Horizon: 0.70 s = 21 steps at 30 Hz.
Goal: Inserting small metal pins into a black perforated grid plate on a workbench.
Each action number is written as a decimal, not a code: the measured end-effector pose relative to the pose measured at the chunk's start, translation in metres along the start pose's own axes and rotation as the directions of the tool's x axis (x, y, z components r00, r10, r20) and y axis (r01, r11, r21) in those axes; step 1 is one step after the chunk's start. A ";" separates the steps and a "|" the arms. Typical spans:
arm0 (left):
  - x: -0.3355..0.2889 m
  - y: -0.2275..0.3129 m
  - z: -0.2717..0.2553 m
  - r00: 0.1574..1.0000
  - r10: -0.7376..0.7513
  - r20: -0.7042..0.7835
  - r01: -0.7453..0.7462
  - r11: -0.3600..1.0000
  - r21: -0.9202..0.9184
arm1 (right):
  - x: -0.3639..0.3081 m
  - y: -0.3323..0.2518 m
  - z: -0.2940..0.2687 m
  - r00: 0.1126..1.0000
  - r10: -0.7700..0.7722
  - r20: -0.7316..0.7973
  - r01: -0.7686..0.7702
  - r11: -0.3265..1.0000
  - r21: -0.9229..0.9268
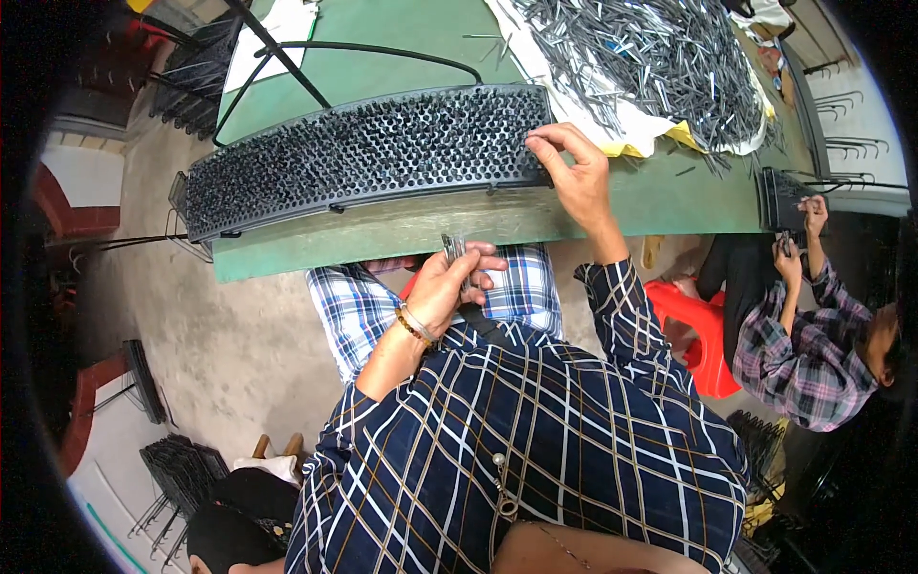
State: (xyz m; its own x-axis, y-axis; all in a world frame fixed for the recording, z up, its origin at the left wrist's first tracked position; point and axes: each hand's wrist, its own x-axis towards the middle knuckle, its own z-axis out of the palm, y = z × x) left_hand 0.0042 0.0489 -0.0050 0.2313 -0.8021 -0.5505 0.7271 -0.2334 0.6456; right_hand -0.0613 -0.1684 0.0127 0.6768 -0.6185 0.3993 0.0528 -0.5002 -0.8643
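A long, slightly curved black rack lies across the green table in front of me, its top set with rows of small dark pegs or holes. My left hand, below the table's front edge, is closed around a small bundle of thin grey metal pins that stick up past the thumb. At the rack's right end is my right hand, thumb and forefinger pinched together over the last rows. Whatever those fingertips hold is too small to make out.
Dark pins lie in a large heap on a white and yellow sack at the back right of the green table. Black metal rods rise behind the rack. A co-worker works at the right, near a red stool.
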 end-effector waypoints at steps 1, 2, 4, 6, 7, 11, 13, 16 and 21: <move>0.000 0.000 0.000 1.000 -0.002 -0.002 0.002 1.000 -0.005 | 0.001 0.002 0.001 0.999 -0.027 0.026 0.028 0.999 -0.030; -0.001 0.000 0.000 1.000 -0.002 -0.002 0.002 1.000 -0.007 | 0.001 0.003 0.001 0.997 -0.054 0.053 0.057 0.997 -0.060; -0.002 0.001 -0.001 1.000 -0.017 0.006 0.017 1.000 -0.025 | 0.002 0.006 0.001 0.997 -0.063 0.051 0.067 0.995 -0.070; -0.001 0.001 -0.001 1.000 -0.021 0.014 0.022 0.999 -0.033 | 0.001 0.009 0.000 0.996 -0.072 0.046 0.076 0.994 -0.082; -0.001 0.001 -0.001 0.999 -0.026 0.020 0.026 0.999 -0.041 | 0.000 0.012 -0.001 0.995 -0.097 0.034 0.099 0.991 -0.088; 0.000 0.000 -0.003 0.999 -0.027 0.022 0.028 0.999 -0.045 | -0.004 0.011 0.002 1.000 0.023 -0.012 -0.023 0.999 0.023; 0.001 -0.001 -0.003 0.999 -0.027 0.026 0.028 0.999 -0.027 | -0.005 0.012 0.003 0.999 0.038 -0.038 -0.036 0.999 0.033; 0.000 0.000 -0.002 0.999 -0.024 0.026 0.025 0.999 -0.031 | -0.007 0.016 0.005 0.995 0.066 -0.075 -0.062 0.997 0.055; 0.000 0.001 -0.002 1.000 -0.025 0.018 0.025 0.999 -0.031 | -0.008 0.014 0.004 0.999 -0.022 -0.036 0.020 0.998 -0.055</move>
State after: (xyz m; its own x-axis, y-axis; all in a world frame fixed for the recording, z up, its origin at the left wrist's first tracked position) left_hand 0.0060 0.0502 -0.0054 0.2012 -0.8061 -0.5565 0.7523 -0.2366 0.6148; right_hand -0.0626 -0.1678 -0.0039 0.6486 -0.6287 0.4289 0.0261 -0.5448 -0.8381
